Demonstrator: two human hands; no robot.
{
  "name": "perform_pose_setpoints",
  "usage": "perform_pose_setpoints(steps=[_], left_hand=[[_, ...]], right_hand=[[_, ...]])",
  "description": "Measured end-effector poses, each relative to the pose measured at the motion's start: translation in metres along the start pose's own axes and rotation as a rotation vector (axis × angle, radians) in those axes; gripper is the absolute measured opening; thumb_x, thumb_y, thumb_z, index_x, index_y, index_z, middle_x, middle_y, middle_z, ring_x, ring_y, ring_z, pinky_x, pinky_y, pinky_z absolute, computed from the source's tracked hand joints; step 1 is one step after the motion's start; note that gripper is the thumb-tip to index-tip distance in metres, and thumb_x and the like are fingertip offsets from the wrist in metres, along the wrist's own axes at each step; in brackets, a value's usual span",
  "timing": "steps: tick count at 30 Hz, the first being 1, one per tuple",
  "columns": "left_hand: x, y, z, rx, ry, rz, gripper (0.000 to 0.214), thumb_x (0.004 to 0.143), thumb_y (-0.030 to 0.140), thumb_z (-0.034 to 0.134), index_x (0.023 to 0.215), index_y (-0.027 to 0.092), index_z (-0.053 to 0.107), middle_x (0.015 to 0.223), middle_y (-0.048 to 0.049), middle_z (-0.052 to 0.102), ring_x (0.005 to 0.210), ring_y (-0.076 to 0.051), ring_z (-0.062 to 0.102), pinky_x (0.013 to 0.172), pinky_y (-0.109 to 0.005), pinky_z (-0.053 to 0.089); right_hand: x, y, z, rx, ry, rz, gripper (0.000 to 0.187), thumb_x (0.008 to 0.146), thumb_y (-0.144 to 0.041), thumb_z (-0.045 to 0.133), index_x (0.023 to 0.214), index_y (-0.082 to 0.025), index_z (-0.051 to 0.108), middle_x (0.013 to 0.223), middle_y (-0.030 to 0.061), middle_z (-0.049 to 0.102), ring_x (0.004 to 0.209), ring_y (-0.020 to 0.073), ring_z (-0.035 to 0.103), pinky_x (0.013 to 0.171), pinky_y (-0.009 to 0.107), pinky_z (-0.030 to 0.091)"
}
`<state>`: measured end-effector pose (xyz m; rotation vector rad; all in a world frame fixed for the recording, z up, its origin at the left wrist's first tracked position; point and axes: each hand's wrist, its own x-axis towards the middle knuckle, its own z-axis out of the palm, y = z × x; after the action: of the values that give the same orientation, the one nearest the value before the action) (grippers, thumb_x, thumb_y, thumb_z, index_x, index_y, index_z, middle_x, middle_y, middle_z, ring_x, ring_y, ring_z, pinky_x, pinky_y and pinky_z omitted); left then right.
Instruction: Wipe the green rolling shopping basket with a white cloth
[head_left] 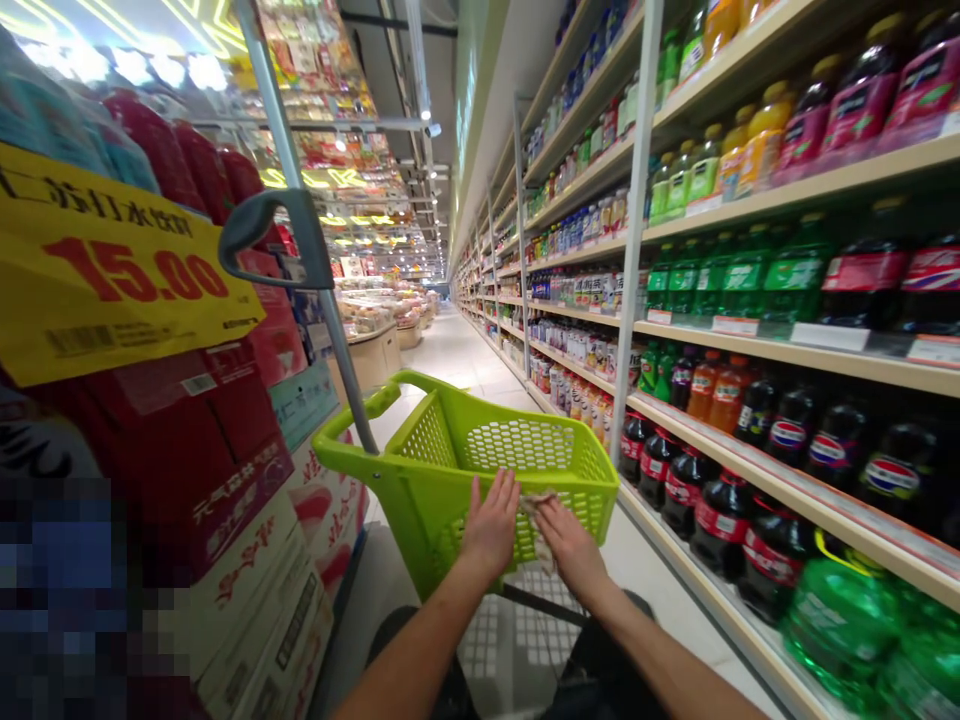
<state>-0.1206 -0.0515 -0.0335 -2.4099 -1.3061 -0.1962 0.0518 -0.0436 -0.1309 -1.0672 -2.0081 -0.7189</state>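
Note:
A lime-green plastic shopping basket cart (427,470) stands right in front of me, with holes in its walls and a long grey handle pole (352,370) rising on the left. My left hand (491,525) lies against the near wall of the basket, fingers stretched out, holding nothing. Beside it, my right hand (574,550) presses a crumpled greyish cloth (546,548) to the same wall, near the rim. Part of the cloth is hidden under the fingers. Nothing shows inside the part of the basket I can see.
Shelves (750,340) of bottled drinks line the right side, with large green bottles (840,620) at floor level. Stacked drink cartons (255,600) and a yellow price sign (135,270) stand close on the left. A tiled aisle (457,345) runs ahead.

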Motion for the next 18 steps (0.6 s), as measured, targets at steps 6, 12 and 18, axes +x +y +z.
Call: perform_pose_setpoints(steps=[6, 12, 18], left_hand=[[0.006, 0.010, 0.006, -0.054, -0.017, 0.030, 0.053, 0.082, 0.017, 0.028, 0.134, 0.011, 0.027, 0.144, -0.0087, 0.021, 0.134, -0.021, 0.013, 0.106, -0.055, 0.011], [0.012, 0.022, 0.012, -0.049, 0.009, 0.083, 0.055, 0.081, 0.021, 0.031, 0.135, 0.010, 0.026, 0.145, -0.0102, 0.020, 0.134, -0.022, 0.013, 0.105, -0.056, 0.012], [0.018, 0.036, 0.010, -0.066, -0.014, 0.129, 0.057, 0.080, 0.022, 0.032, 0.135, 0.010, 0.025, 0.145, -0.0108, 0.020, 0.134, -0.022, 0.012, 0.106, -0.055, 0.010]], right_hand=[[-0.016, 0.008, -0.012, 0.001, -0.035, 0.061, 0.048, 0.076, -0.002, 0.038, 0.120, -0.015, 0.052, 0.125, 0.0107, 0.051, 0.124, 0.0215, 0.037, 0.095, 0.041, 0.041], [-0.028, 0.020, -0.009, -0.001, -0.052, 0.092, 0.044, 0.075, -0.001, 0.041, 0.114, -0.014, 0.056, 0.119, 0.0130, 0.056, 0.120, 0.0206, 0.042, 0.092, 0.039, 0.044], [-0.050, 0.049, -0.023, -0.009, 0.004, 0.172, 0.050, 0.073, -0.002, 0.039, 0.121, -0.014, 0.051, 0.126, 0.0118, 0.051, 0.124, 0.0216, 0.037, 0.095, 0.041, 0.041]])
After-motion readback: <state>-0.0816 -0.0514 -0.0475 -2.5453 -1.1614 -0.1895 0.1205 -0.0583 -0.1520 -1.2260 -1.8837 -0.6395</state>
